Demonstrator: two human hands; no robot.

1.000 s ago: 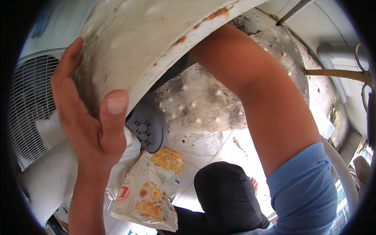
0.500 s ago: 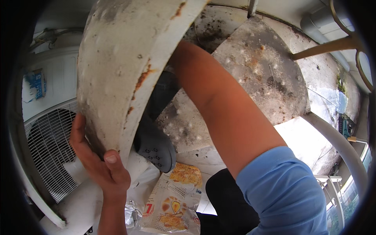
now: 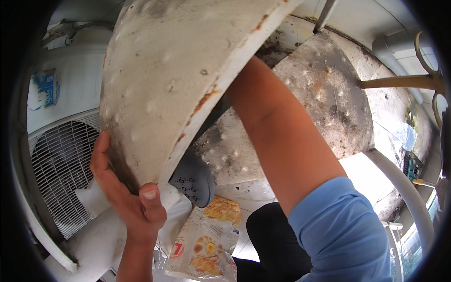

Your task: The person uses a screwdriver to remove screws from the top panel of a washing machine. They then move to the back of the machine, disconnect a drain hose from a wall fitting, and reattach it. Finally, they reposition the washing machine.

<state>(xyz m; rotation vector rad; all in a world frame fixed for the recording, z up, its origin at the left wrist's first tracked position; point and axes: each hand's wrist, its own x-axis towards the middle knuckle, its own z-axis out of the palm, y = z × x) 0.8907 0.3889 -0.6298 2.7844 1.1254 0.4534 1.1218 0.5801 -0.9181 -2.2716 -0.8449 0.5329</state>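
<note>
Your left hand [image 3: 134,204] cups the rust-edged panel [image 3: 159,89] around its lower corner, apparently for steadiness, a grey slipper [image 3: 195,184] showing beside it; your right arm [image 3: 282,136] reaches behind, so I cannot tell your right hand's state.

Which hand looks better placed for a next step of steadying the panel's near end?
Probably the left: the left hand is cupped at that end of the panel, while the right arm runs behind the panel, its hand hidden.
</note>
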